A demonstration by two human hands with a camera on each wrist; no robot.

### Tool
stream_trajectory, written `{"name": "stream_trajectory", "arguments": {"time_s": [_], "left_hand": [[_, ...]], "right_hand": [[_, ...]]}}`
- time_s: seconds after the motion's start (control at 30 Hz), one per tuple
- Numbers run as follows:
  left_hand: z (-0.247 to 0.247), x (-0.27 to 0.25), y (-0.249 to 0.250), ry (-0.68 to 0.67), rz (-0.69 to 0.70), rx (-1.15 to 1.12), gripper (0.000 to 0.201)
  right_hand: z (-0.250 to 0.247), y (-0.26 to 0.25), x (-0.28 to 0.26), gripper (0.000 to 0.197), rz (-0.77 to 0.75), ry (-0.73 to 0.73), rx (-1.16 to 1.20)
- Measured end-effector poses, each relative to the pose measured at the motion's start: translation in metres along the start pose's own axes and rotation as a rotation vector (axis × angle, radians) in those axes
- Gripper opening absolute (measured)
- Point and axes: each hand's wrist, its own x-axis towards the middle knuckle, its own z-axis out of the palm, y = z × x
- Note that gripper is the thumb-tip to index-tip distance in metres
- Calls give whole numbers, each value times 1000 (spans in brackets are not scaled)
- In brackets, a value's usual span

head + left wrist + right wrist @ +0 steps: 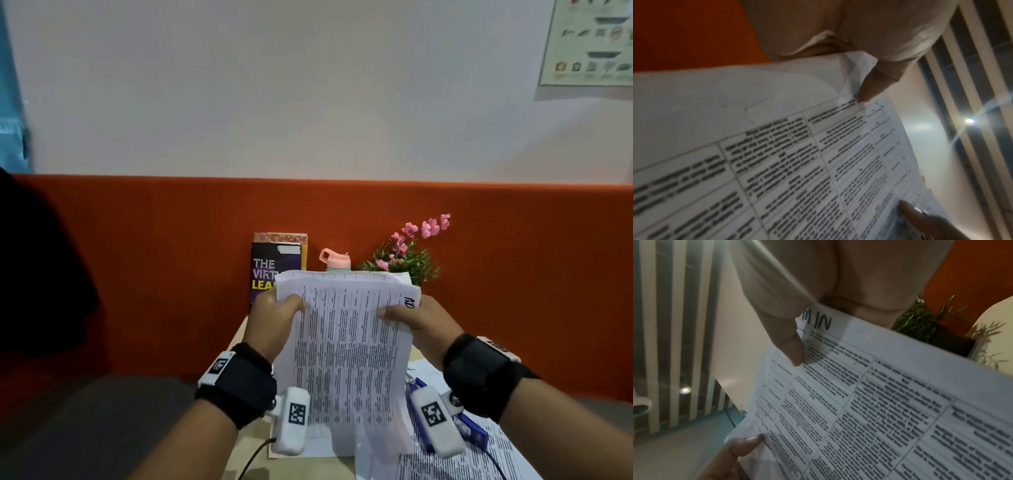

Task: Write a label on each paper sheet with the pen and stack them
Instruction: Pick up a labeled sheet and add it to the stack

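Observation:
I hold a sheaf of printed paper sheets [346, 349] upright above the table, its lower edge hanging near the tabletop. My left hand [274, 318] pinches its upper left edge, thumb on the front. My right hand [416, 320] pinches the upper right edge beside a handwritten black label [410, 303]. In the left wrist view my left thumb [871, 87] presses on the sheets [777, 154]. The right wrist view shows my right thumb [789, 345] on the sheets [879, 402], with large inked letters [818, 322] beside it. A blue pen [419, 383] lies on the table, partly hidden.
More printed sheets [479, 462] lie on the table at the lower right. Against the orange partition [171, 240] stand a purple book [270, 270], a pink-capped bottle [335, 260] and a plant with pink flowers [411, 253]. A blue object [474, 430] lies under my right wrist.

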Motion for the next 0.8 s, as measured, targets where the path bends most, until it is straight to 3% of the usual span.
{"name": "stream_trajectory", "arguments": {"time_s": [0.13,0.23,0.4,0.57,0.7,0.8], "left_hand": [[2,0,26,100,185,-50,12],[2,-4,28,122,264,-50,16],[2,-14,-2,17,94,78,20],[-3,-4,13,31,105,-3,15],[-13,1,4,-68,-23,-46,41],[-12,-6,-11,-160,-107,-63,23]], "right_hand": [[3,-25,2,50,-116,53,40],[6,-33,1,31,-161,90,50],[13,-3,-9,23,-79,75,-100],[17,-19,-2,24,-144,72,-94],[16,-10,-6,26,-101,47,-115],[19,10,-16,30,-29,46,-129]]}}
